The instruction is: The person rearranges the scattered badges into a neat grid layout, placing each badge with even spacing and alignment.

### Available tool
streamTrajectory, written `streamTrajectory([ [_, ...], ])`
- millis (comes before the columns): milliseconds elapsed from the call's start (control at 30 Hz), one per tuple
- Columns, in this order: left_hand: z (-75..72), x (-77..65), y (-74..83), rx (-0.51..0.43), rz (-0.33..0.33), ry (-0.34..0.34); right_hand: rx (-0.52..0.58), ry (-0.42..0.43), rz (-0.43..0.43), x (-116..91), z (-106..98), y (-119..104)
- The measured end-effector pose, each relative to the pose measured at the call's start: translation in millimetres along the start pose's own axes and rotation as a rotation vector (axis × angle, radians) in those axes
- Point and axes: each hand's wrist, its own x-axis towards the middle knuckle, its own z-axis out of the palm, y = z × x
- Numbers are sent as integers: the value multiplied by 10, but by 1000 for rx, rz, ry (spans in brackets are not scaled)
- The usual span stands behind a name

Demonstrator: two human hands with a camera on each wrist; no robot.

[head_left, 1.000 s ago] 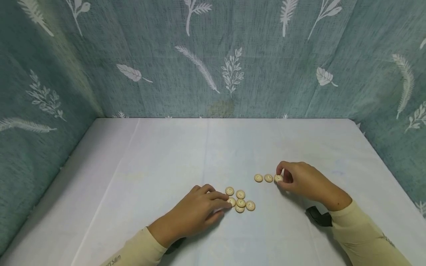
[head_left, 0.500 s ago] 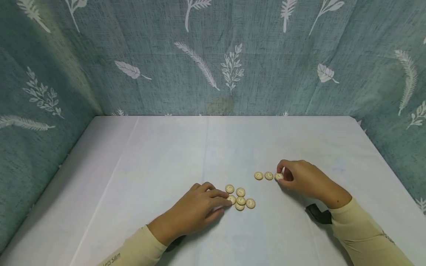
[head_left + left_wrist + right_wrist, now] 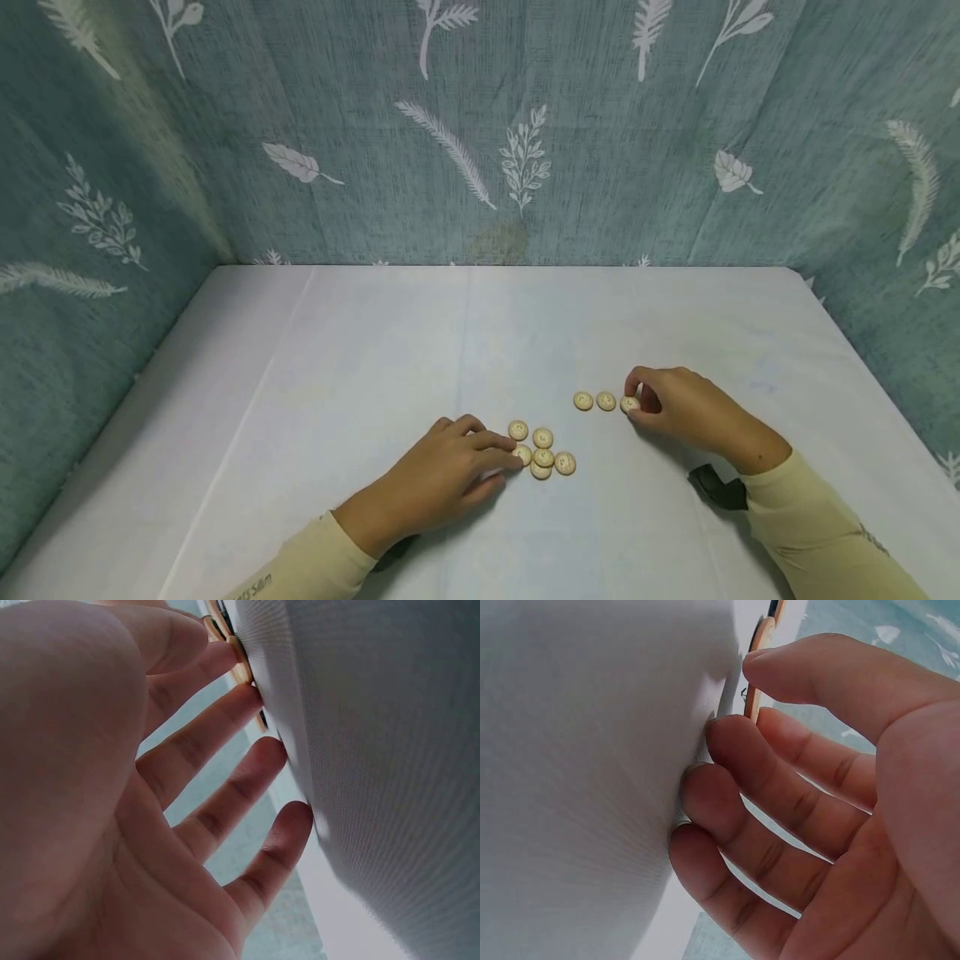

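Three round pale wooden buttons form a short row right of centre in the head view: a left one, a middle one and a right one. My right hand pinches the right one between thumb and index finger; its other fingertips rest on the cloth in the right wrist view. Nearer to me lies a loose cluster of several buttons, one overlapping another. My left hand lies at the cluster's left side, its extended fingertips touching a button that they partly cover.
A white cloth covers the tabletop. Green-grey fabric with white leaf prints stands at the back and both sides. A dark strap piece shows at the right wrist.
Both hands stay in nearly the same place, the right still pinching the end button of the row. The head view bobs slightly; the cluster looks unchanged.
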Motion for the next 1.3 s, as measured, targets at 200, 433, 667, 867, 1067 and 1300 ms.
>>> streamTrajectory([
  [200, 1, -9, 3, 2, 0, 5, -2, 0, -2, 2, 10, 3],
  [433, -18, -3, 6, -4, -6, -10, 3, -9, 6, 15, -3, -1],
  [667, -18, 9, 0, 11, 3, 13, 1, 2, -3, 27, -18, 3],
  [867, -18, 13, 1, 3, -5, -9, 25, -23, 15, 32, -13, 9],
  [1067, -25, 5, -7, 13, -2, 3, 29, -11, 8, 43, -7, 6],
  [1300, -18, -2, -2, 1, -5, -20, 49, -22, 14, 30, 9, 5],
])
